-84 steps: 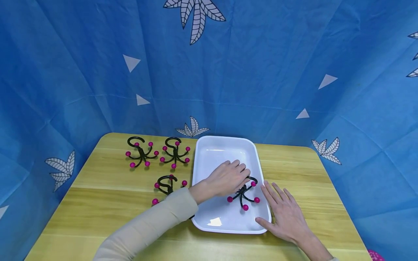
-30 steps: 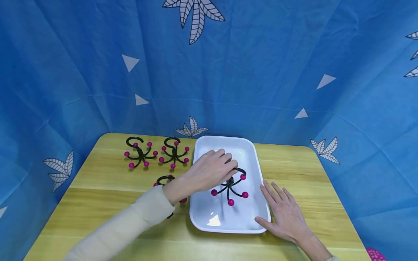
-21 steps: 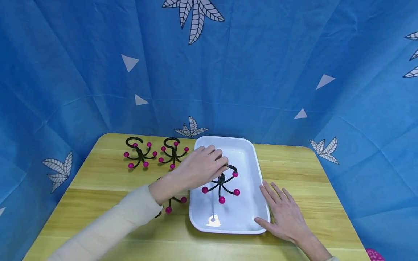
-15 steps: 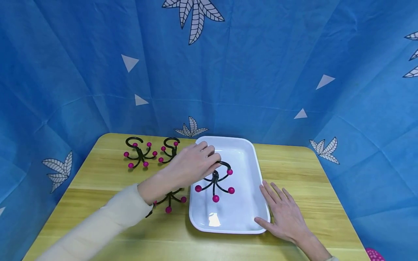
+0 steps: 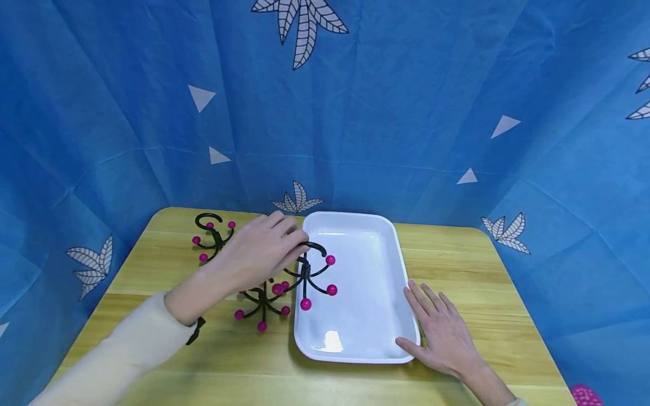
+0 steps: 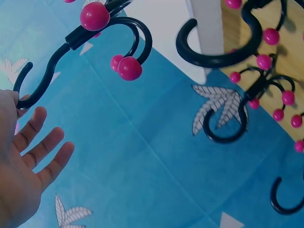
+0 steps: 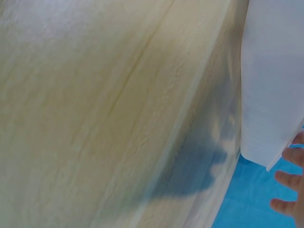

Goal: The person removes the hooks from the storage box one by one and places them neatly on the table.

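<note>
My left hand [image 5: 254,254] pinches the curved top of a black multi-arm hook [image 5: 305,270] with pink ball tips. The hook hangs above the left rim of the white tray [image 5: 365,282]. In the left wrist view, thumb and index finger hold the curl of this hook [image 6: 76,38], while the other fingers of the left hand [image 6: 28,166] are spread apart. My right hand [image 5: 442,332] touches the tray's right rim with straight fingers. The right wrist view shows only some fingertips [image 7: 287,180] beside the tray's outer wall [image 7: 270,85].
Similar hooks lie on the wooden table [image 5: 457,265] left of the tray: a front one [image 5: 263,304], and a far-left one [image 5: 215,237] partly covered by my left hand. Another behind that hand is almost hidden. A blue patterned cloth [image 5: 355,113] surrounds the table.
My left hand has lifted the hook up out of the tray and carried it left to the tray's left rim. My right hand has stayed in place.
</note>
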A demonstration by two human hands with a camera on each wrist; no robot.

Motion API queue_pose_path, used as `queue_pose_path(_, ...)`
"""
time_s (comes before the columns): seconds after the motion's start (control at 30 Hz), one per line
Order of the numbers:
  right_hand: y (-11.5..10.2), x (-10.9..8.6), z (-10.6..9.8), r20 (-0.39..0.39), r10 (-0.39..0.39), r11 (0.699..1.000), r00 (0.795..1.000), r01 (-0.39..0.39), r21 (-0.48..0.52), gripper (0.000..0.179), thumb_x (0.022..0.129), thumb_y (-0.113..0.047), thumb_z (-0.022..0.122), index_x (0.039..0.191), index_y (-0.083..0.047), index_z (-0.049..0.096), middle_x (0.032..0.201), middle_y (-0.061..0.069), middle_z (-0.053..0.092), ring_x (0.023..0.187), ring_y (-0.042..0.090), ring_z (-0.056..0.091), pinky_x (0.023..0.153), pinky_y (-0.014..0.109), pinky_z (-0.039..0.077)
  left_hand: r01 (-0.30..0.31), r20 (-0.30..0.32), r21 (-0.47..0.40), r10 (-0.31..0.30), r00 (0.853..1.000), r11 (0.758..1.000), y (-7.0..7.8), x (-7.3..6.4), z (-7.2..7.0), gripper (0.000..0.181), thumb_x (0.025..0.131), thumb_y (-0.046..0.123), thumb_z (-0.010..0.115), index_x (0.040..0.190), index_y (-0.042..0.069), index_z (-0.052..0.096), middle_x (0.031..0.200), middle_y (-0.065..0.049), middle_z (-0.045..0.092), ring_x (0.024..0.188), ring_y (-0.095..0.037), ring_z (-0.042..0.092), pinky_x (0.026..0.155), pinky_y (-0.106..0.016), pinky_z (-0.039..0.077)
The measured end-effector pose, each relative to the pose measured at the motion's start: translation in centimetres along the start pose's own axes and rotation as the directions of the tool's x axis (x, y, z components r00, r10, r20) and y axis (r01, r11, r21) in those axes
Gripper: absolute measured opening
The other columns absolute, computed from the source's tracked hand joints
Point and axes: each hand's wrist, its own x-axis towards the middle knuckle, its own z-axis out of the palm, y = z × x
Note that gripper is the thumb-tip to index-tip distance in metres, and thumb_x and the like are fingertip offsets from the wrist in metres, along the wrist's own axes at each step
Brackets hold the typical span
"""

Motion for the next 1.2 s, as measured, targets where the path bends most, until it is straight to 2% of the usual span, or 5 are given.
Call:
queue_pose_path(0.4,0.0,0.1,-0.1,0.006,-0.004,1.0,1.0,0.004,-0.006,0.102,0.086,-0.075,0.066,0.162,-0.012,0.041,0.17,0.009,0.04,0.153,0.038,0.042,0.12,0.059,0.034,0.035,-0.026,0.006,-0.035,0.999,0.999,-2.2,-3.6,-2.1,0.016,0.098,0.025,0.073,0.106,0.011,0.074,0.1,-0.006,0.074,0.095,-0.026,0.067,0.083,-0.037,0.061)
queue_pose_path(0.53,0.0,0.1,-0.2,0.006,-0.004,1.0,1.0,0.004,-0.006,0.102,0.086,-0.074,0.066,0.162,-0.012,0.041,0.17,0.009,0.04,0.153,0.038,0.043,0.12,0.059,0.035,0.058,-0.057,0.017,-0.057,0.997,0.998,-2.9,-4.7,-3.0,0.038,0.113,0.036,0.047,0.102,0.01,0.073,0.096,-0.007,0.072,0.092,-0.026,0.066,0.078,-0.039,0.061)
queue_pose_path(0.67,0.1,0.1,-0.1,0.013,0.0,1.0,1.0,0.0,-0.008,0.102,0.086,-0.074,0.067,0.163,-0.012,0.04,0.171,0.009,0.039,0.153,0.038,0.043,0.12,0.059,0.035,0.064,-0.099,0.043,-0.06,0.993,0.997,-3.7,-5.5,-3.9,0.067,0.115,0.046,0.019,0.098,0.009,0.072,0.091,-0.007,0.069,0.084,-0.026,0.062,0.069,-0.038,0.058)
queue_pose_path(0.9,0.1,0.1,0.0,0.012,0.0,1.0,1.0,0.0,-0.008,0.102,0.085,-0.072,0.069,0.162,-0.011,0.041,0.17,0.009,0.04,0.153,0.038,0.043,0.12,0.059,0.035,0.092,-0.13,0.059,-0.084,0.988,0.994,-5.5,-7.3,-4.9,0.066,0.116,0.047,0.024,0.099,0.008,0.074,0.091,-0.01,0.07,0.082,-0.028,0.062,0.068,-0.043,0.057)
queue_pose_path(1.2,0.1,0.0,-0.1,0.024,0.008,1.0,1.0,-0.008,0.0,0.102,0.086,-0.073,0.068,0.163,-0.012,0.04,0.171,0.008,0.039,0.154,0.038,0.041,0.121,0.061,0.034,0.131,-0.153,0.117,-0.112,0.982,0.985,-7.0,-10.4,-4.3,0.068,0.116,0.05,0.024,0.097,0.007,0.074,0.089,-0.011,0.071,0.085,-0.033,0.067,0.069,-0.047,0.058)
